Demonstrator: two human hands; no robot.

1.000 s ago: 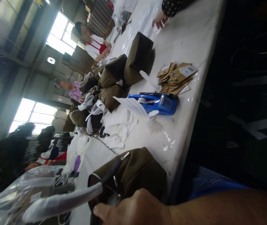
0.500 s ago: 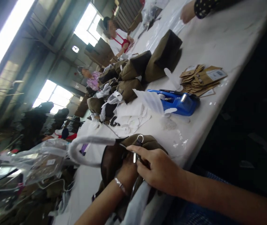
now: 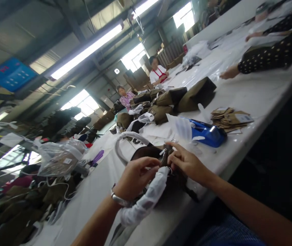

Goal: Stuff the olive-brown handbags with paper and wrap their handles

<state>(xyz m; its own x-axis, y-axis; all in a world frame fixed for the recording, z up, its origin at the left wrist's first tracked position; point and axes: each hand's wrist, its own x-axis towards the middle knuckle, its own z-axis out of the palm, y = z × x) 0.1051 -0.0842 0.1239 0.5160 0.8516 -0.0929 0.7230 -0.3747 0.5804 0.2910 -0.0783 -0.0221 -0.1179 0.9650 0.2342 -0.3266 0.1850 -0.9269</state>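
A dark brown bag [image 3: 146, 152] lies on the white table in front of me, its two handles wrapped in white material. One wrapped handle [image 3: 146, 201] arches toward me, the other [image 3: 120, 143] stands up on the far side. My left hand [image 3: 135, 177], with a silver bracelet at the wrist, is at the bag's opening, fingers curled near the edge; what they grip is hidden. My right hand [image 3: 184, 162] pinches the bag's edge near a zipper end and a metal ring, index finger stretched along it.
Beyond the bag are a blue tape dispenser [image 3: 207, 133], brown paper tags [image 3: 230, 119], white sheets and several olive bags [image 3: 197, 94]. A person's dotted sleeves [image 3: 271, 56] reach in at right. Plastic-wrapped goods [image 3: 64, 157] and a brown pile [image 3: 10, 212] are at left.
My left hand has come out of the bag's inside to its edge. My right hand stays by the zipper end. The near handle now arches up beside my left hand, and the view has swung up and left.
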